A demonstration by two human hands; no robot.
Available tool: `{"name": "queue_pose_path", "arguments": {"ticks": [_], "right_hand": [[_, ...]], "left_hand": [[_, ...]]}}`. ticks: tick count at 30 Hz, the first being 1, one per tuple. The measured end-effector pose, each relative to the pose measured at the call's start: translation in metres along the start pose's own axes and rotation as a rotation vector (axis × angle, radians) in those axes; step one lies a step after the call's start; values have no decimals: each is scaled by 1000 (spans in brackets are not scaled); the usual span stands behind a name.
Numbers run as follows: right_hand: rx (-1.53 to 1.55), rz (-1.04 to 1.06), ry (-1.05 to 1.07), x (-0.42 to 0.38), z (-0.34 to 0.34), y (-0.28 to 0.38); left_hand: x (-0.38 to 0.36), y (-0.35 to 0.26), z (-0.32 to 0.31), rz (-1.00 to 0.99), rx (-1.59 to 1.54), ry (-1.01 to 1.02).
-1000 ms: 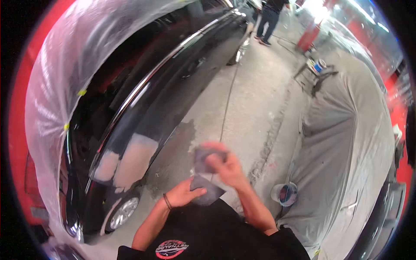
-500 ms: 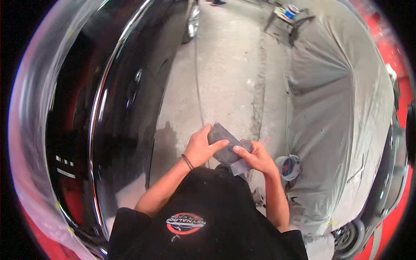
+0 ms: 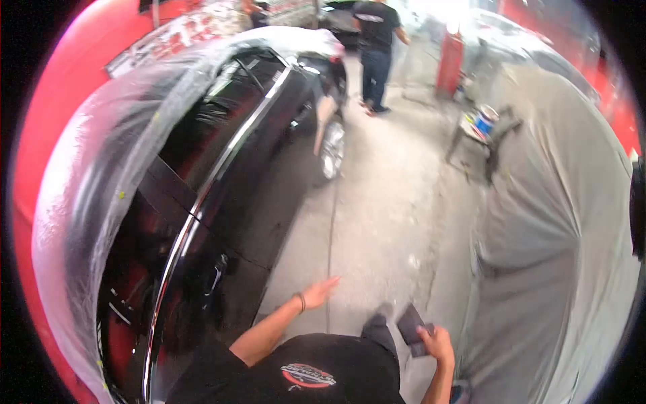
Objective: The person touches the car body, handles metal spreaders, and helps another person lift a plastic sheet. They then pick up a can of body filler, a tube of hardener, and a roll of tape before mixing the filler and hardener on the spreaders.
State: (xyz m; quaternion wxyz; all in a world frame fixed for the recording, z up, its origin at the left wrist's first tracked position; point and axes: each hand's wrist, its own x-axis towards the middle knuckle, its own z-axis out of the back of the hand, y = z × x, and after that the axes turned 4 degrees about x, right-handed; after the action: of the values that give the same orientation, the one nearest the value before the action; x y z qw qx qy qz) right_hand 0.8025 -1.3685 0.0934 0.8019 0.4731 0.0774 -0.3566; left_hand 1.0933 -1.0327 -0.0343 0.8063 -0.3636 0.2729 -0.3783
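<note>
Head view: right hand [image 3: 437, 340] at 5 o'clock pinches 1 dark sanding sheet [image 3: 412, 326] by its lower edge — probably light, floppy, gritty, best gripped at an edge. Left hand [image 3: 319, 293] hangs open, empty, beside the black car [image 3: 222, 222] — above the concrete floor [image 3: 377, 222].

Car [image 3: 222, 202] left, covered car [image 3: 558, 222] right (person [image 3: 375, 47] standing ahead between).
</note>
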Motion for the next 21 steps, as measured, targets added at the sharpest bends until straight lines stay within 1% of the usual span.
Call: {"name": "queue_pose_path", "arguments": {"ticks": [1, 2, 3, 4, 5, 6, 7, 8, 9, 10, 11, 12, 13, 14, 15, 16, 17, 18, 19, 20, 21], "right_hand": [[-361, 36, -76, 50, -14, -75], [-518, -1, -27, 79, -22, -118], [-691, -134, 158, 91, -21, -129], [-728, -214, 306, 123, -44, -192], [-680, -228, 424, 135, -42, -199], [-50, -463, 726, 157, -65, -256], [110, -542, 764, 162, -62, -236], [124, -508, 727, 168, -57, -217], [-19, -347, 622, 175, -46, -197], [-195, -143, 484, 181, -24, -161], [-308, 20, 341, 191, 2, -129], [-305, 98, 206, 209, 31, -98], [98, 21, 194, 245, 46, -92], [420, -44, 87, 254, 80, -12], [400, -168, 27, 274, 106, 53], [643, 3, -34, 301, 106, 81], [744, 60, -42, 323, 109, 123], [859, 42, -53, 340, 107, 168], [830, 83, 40, 362, 102, 185], [711, 121, 106, 388, 92, 198], [591, 145, 179, 407, 84, 214]], "left_hand": [[-5, 84, -35, 145, 50, 39], [-23, 130, -65, 393, 39, 25], [-39, 199, -89, 536, -83, 129], [-42, 128, -80, 794, 254, 338], [-41, 89, -75, 920, 85, 378], [-41, 79, -74, 986, -222, 329], [-36, 67, -72, 1042, -543, 269], [-26, 58, -67, 1082, -832, 227], [-8, 37, -50, 1083, -999, 213], [13, 20, -29, 1064, -1033, 226], [47, -32, 13, 1008, -904, 280], [81, -88, 56, 952, -772, 329], [112, -95, 72, 804, -774, 334], [148, -98, 84, 645, -775, 349], [189, -107, 94, 541, -743, 324], [228, -118, 102, 434, -715, 302], [268, -133, 107, 348, -774, 266], [301, -143, 109, 272, -844, 234], [328, -138, 107, 192, -921, 248], [366, -132, 113, 96, -988, 254], [402, -151, 130, 91, -1052, 163]]}}
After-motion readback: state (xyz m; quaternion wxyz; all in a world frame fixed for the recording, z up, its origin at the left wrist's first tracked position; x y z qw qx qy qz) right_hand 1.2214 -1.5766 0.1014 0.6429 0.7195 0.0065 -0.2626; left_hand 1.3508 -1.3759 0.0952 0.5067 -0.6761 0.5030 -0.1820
